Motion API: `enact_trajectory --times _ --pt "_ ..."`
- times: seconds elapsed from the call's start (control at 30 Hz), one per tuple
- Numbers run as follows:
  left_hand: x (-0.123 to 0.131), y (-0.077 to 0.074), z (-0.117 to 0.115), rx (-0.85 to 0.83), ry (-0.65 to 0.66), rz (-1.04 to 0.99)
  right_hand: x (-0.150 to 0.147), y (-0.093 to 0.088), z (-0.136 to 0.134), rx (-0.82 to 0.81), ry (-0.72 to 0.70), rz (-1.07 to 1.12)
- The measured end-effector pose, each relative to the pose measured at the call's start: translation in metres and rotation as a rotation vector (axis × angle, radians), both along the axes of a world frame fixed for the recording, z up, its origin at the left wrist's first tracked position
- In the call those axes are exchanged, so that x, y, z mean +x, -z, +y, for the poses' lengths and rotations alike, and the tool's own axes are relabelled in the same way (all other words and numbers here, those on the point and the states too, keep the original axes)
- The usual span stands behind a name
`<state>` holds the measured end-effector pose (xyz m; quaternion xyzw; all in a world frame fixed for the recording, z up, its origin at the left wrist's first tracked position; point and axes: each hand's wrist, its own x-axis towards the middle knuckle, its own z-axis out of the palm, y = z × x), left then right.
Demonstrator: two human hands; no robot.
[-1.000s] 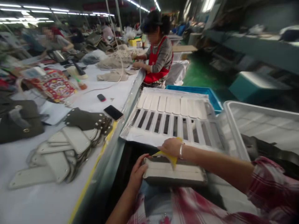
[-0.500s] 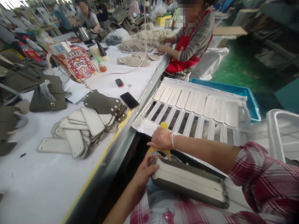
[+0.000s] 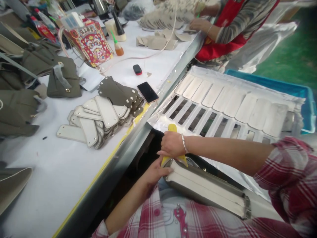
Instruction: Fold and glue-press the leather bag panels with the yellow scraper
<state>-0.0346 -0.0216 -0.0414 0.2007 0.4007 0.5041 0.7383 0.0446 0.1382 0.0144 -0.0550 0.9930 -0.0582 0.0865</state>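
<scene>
Head view is dipping lower than a second ago, so the long white worktable [image 3: 61,172] left of the hands is filling more of the picture. The white slotted rack of cream leather tabs [image 3: 198,115], just beyond the right hand, is sitting closer.

The thick stack of cream-faced leather panels with olive edges [image 3: 205,191] is lying on the lap. It is now slanting away to the right, where it lay level before. The left hand [image 3: 155,172] is gripping its near end, fingers curled round the corner. The right hand [image 3: 172,144], closed round a flat yellow plastic scraper [image 3: 172,127], has slid from mid-stack to that same end. The blade is touching the top panel just beside the left fingers.

Far left of the hands, a red printed pouch [image 3: 90,41] is showing characters too blurred to read. The black phone [image 3: 148,92] is showing no brand.
</scene>
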Motion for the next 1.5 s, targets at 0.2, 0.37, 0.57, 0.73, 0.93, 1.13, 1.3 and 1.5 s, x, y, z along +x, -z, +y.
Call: enact_trajectory --times 0.2,0.37,0.57,0.73,0.93,1.13,1.3,1.5 --pt "-0.007 0.008 -0.002 0.002 0.072 -0.01 0.001 0.003 -0.006 0.018 0.071 -0.026" --pt "-0.006 0.006 -0.003 -0.008 0.081 0.014 0.004 0.004 -0.007 -0.007 0.078 -0.042" --pt "-0.003 0.0 -0.004 -0.026 0.041 0.102 0.006 0.003 -0.008 -0.016 0.046 -0.007" --pt "-0.003 0.004 -0.007 0.012 0.043 0.092 0.005 0.004 -0.007 0.003 0.034 0.013" --pt "0.001 0.014 -0.012 -0.105 -0.083 0.36 0.003 0.002 -0.005 0.02 0.023 -0.003" --pt "0.005 0.01 -0.01 -0.093 -0.117 0.607 0.007 0.003 -0.007 0.02 0.042 -0.019" --pt "0.005 0.012 -0.007 -0.008 -0.075 0.601 0.016 0.003 -0.013 -0.015 0.144 -0.007" --pt "0.007 0.013 -0.005 0.009 -0.085 0.6 0.026 0.004 -0.017 -0.05 0.239 -0.014"
